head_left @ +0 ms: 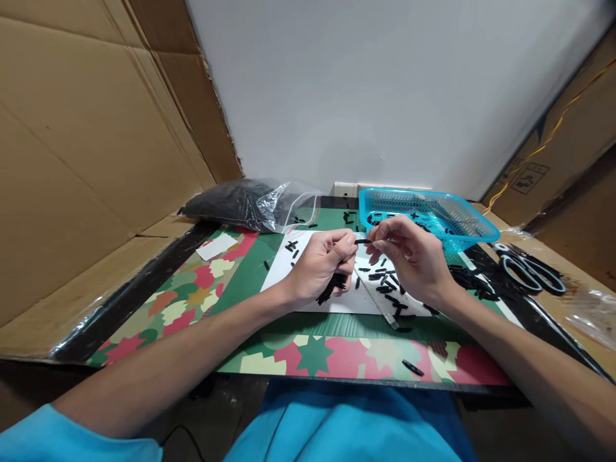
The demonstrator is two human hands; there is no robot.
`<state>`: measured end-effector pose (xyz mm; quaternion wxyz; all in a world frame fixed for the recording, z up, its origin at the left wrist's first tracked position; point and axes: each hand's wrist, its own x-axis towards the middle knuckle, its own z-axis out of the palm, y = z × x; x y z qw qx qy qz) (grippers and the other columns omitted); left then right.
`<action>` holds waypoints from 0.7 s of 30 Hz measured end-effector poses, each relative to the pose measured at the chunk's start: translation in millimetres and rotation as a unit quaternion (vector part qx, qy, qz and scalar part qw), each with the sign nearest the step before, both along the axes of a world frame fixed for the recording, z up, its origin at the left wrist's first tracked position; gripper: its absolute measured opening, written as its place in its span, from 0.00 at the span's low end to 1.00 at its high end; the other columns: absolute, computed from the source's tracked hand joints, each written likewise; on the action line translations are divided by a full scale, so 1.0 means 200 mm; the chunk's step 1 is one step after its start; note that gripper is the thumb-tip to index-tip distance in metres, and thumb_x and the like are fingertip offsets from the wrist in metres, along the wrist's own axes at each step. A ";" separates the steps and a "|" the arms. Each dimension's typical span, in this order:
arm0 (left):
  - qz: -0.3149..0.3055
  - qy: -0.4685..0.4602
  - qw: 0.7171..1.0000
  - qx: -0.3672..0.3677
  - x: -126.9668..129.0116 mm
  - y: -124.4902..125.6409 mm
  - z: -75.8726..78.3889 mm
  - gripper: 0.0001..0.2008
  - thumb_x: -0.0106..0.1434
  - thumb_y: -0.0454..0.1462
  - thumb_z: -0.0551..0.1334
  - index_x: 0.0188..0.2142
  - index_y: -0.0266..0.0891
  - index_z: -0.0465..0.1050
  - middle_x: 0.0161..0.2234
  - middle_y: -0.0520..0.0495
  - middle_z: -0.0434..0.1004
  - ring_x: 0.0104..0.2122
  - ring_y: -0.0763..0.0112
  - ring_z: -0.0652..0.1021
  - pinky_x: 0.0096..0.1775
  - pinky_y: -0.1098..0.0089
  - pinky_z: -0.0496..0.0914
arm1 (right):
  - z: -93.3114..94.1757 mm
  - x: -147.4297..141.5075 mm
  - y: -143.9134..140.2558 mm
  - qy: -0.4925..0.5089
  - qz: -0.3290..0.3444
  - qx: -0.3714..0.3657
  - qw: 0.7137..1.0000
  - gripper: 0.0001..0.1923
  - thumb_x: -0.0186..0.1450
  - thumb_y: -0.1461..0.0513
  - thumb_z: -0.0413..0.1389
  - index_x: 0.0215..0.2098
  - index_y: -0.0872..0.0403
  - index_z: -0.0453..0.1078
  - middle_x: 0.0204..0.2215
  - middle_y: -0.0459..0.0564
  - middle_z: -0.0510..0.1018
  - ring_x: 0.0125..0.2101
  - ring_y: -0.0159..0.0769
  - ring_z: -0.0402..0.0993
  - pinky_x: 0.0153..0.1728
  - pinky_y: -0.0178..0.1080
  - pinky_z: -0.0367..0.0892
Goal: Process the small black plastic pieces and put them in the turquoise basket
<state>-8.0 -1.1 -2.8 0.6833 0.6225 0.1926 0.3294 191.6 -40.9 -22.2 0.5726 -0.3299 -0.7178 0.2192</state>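
Black plastic bits (385,282) lie scattered on the white sheet (308,282) before the blue basket (423,215). A slip could drop the small piece (362,241), pinched in mid-air between both hands, among them. The left hand (320,263) is nearly closed, gripping a bundle (332,289) too; the right hand (411,256) pinches with its other fingers loosely curled.

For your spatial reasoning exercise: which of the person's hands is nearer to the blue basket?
Right. The right hand is just in front of the blue basket, overlapping its near rim; the left hand is farther off, to the basket's left.
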 end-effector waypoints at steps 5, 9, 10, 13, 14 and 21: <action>0.008 -0.011 1.000 -0.014 0.00 -0.01 0.02 0.25 0.68 0.54 0.65 0.28 0.42 0.55 0.20 0.63 0.55 0.11 0.80 0.67 0.13 0.81 0.57 | -0.01 0.00 0.01 0.009 -0.006 -0.005 1.000 0.02 0.76 0.60 0.58 0.44 0.50 0.71 0.36 0.46 0.79 0.31 0.32 0.79 0.31 0.37 0.79; 0.004 -0.010 1.000 -0.027 0.01 -0.01 0.02 0.24 0.69 0.52 0.65 0.28 0.42 0.55 0.19 0.62 0.55 0.11 0.79 0.67 0.13 0.81 0.57 | -0.01 0.00 0.00 -0.024 -0.037 0.024 0.999 0.09 0.74 0.62 0.61 0.52 0.49 0.74 0.39 0.47 0.82 0.36 0.33 0.81 0.34 0.37 0.80; 0.001 -0.008 1.000 -0.030 0.01 -0.01 0.02 0.24 0.69 0.51 0.65 0.28 0.42 0.56 0.19 0.62 0.55 0.12 0.79 0.67 0.13 0.81 0.57 | -0.01 0.00 0.00 -0.032 -0.044 0.031 0.998 0.09 0.73 0.62 0.62 0.52 0.49 0.75 0.40 0.48 0.82 0.37 0.34 0.81 0.33 0.37 0.80; -0.006 -0.004 0.999 -0.045 0.01 -0.01 0.02 0.23 0.70 0.50 0.64 0.27 0.41 0.56 0.19 0.62 0.55 0.12 0.78 0.68 0.13 0.81 0.56 | 0.00 0.00 0.00 -0.060 -0.071 0.057 0.994 0.04 0.73 0.63 0.61 0.46 0.50 0.77 0.40 0.48 0.83 0.36 0.33 0.80 0.31 0.35 0.79; -0.009 -0.004 0.999 -0.049 0.01 -0.02 0.02 0.23 0.69 0.50 0.64 0.27 0.41 0.56 0.19 0.62 0.55 0.12 0.78 0.68 0.13 0.81 0.56 | 0.00 0.00 0.00 -0.067 -0.079 0.067 0.992 0.03 0.73 0.63 0.61 0.45 0.50 0.77 0.38 0.47 0.83 0.35 0.33 0.80 0.32 0.35 0.78; -0.015 0.001 0.998 -0.060 0.02 -0.03 0.02 0.23 0.69 0.50 0.64 0.27 0.41 0.57 0.19 0.62 0.55 0.12 0.79 0.67 0.13 0.81 0.56 | 0.02 -0.01 0.00 -0.118 -0.114 0.128 0.978 0.03 0.74 0.63 0.59 0.43 0.51 0.77 0.34 0.46 0.83 0.32 0.33 0.79 0.31 0.36 0.75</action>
